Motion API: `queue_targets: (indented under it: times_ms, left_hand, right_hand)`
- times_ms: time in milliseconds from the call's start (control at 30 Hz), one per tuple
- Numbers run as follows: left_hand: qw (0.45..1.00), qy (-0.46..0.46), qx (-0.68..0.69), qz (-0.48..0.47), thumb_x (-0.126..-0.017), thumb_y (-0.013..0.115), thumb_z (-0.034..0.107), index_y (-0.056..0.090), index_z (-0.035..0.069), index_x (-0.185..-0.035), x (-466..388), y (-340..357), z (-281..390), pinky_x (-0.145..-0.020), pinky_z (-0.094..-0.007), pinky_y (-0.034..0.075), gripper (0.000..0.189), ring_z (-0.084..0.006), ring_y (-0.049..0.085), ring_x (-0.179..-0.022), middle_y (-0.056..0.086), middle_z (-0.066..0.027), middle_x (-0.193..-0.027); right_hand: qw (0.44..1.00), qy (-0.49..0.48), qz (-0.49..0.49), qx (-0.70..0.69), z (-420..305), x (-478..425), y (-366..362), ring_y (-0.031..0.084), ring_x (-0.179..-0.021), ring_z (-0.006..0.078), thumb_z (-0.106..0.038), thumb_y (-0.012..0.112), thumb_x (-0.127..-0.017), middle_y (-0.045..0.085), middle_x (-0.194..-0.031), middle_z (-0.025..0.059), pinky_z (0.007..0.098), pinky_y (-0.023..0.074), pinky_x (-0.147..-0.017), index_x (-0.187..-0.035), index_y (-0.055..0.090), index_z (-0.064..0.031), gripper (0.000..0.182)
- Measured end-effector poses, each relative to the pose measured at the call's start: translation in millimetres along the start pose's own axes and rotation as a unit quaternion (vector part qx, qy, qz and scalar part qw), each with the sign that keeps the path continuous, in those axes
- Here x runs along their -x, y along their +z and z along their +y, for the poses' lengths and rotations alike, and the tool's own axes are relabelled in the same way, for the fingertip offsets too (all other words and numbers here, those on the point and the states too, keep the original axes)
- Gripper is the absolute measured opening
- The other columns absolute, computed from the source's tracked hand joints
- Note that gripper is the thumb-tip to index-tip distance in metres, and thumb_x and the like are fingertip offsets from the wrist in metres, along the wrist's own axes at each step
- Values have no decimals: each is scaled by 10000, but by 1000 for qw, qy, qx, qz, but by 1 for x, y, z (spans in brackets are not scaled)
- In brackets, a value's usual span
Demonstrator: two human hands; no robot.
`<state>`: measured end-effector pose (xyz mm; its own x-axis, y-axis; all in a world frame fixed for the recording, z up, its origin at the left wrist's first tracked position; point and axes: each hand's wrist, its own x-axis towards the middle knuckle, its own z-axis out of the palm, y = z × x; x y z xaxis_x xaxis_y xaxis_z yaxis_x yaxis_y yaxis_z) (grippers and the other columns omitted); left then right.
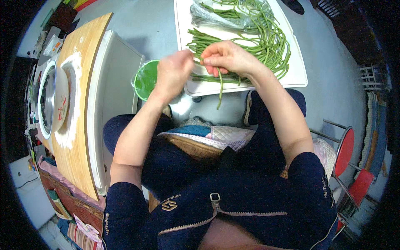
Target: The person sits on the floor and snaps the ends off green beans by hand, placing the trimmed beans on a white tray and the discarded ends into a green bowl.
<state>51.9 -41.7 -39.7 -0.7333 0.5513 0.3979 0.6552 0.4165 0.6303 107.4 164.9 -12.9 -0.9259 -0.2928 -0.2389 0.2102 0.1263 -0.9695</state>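
Between thumb and fingers my right hand holds a green yardlong bean, whose end hangs down past the near edge of a white tabletop. My left hand, blurred, is close beside it at the left; its fingertips are near the bean, and I cannot tell whether they grip anything. Behind the hands a pile of long green beans lies on the white top, with more beans in a clear plastic bag at the far side. A green container lined with clear plastic stands below and left of my left hand.
At the left, a wooden board dusted with white flour bears a large bowl, on top of a white cabinet. A red-seated metal stool is at the right. Quilted fabric lies between my legs.
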Motion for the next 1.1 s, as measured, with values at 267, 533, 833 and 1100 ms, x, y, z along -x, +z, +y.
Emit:
queue_targets:
  times_ms: [267,533,833,1100]
  left_hand:
    - [962,-227,-44,-141,-845,599,153,709,14,-993,-14,-47,-89,-657,-285,495,231,-135,615,-698,665,-59,-787]
    - [936,-221,157,-225,-968,554,252,615,56,-1228,-5,-23,-44,-736,-258,486,331,-129,650,-949,703,-58,-1055]
    - [856,-210,378,-283,-1009,482,277,651,25,-1143,12,-2,-1,-607,-205,438,332,-62,583,-767,677,0,-877]
    - [997,16,22,-79,-942,504,259,634,7,-905,11,7,4,-554,-307,461,286,-148,574,-557,577,-87,-619]
  right_hand:
    - [987,-34,100,-123,8,-3,-15,613,-666,74,-157,594,-969,663,-836,61,158,486,-523,-1067,618,44,226]
    - [977,-41,150,-144,3,0,-18,654,-742,97,-167,589,-976,680,-893,95,171,547,-604,-1029,618,17,194]
    - [958,-31,195,-210,11,-4,-22,671,-722,114,-143,571,-983,685,-909,137,179,580,-609,-996,609,37,184]
    - [958,-27,192,-213,8,0,-17,676,-742,128,-140,572,-980,686,-903,136,186,574,-599,-988,601,22,165]
